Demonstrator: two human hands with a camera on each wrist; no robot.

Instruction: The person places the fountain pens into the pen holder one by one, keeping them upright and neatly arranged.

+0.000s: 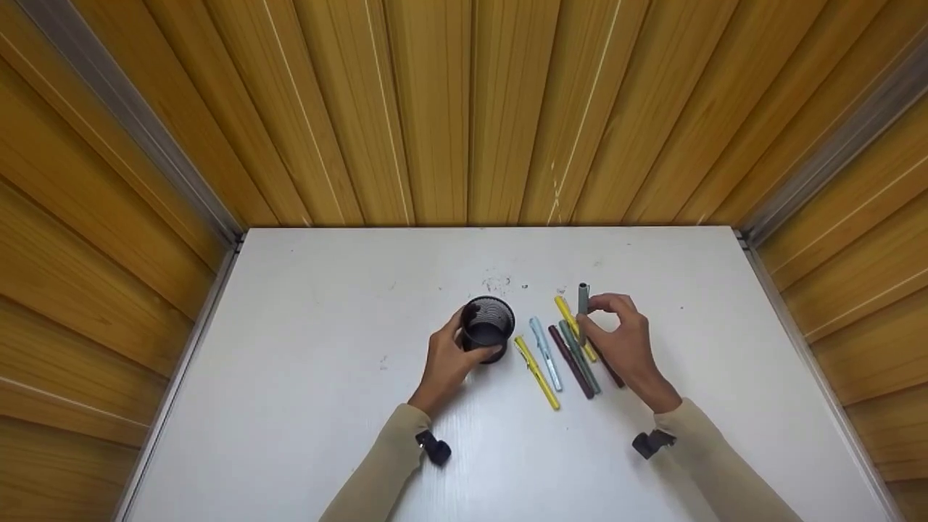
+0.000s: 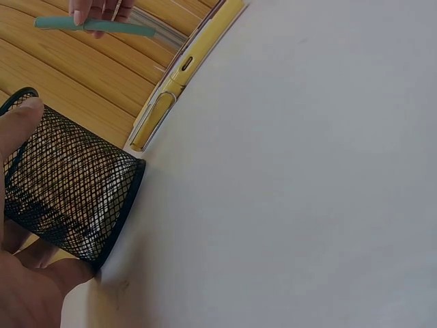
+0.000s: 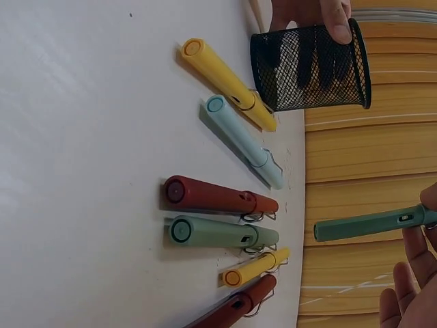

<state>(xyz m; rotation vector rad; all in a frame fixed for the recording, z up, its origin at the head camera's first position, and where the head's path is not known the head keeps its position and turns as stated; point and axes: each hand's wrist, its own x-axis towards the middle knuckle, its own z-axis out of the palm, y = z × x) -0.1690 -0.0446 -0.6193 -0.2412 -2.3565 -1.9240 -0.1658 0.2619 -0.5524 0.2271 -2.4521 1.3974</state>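
My left hand (image 1: 446, 361) grips a black mesh pen cup (image 2: 75, 181) that stands upright, thumb on the near side and fingers around the left. Inside, the cup shows only its dark bottom. My right hand (image 1: 625, 342) pinches a green pen (image 3: 369, 227) between thumb and fingertips, holding it upright above the other pens. Between the hands lie a yellow pen (image 1: 538, 373), a light blue pen (image 1: 545, 354), a dark red pen (image 1: 570, 361) and another green pen (image 3: 218, 232). A second yellow pen (image 1: 565, 310) and second dark red pen (image 3: 249, 295) lie under the right hand.
The white table (image 1: 304, 391) has small dark smudges near the cup. Wood-patterned panels (image 1: 435, 109) rise behind it and on both sides, with grey metal strips at the corners. A small black device (image 1: 435, 448) sits on each wrist.
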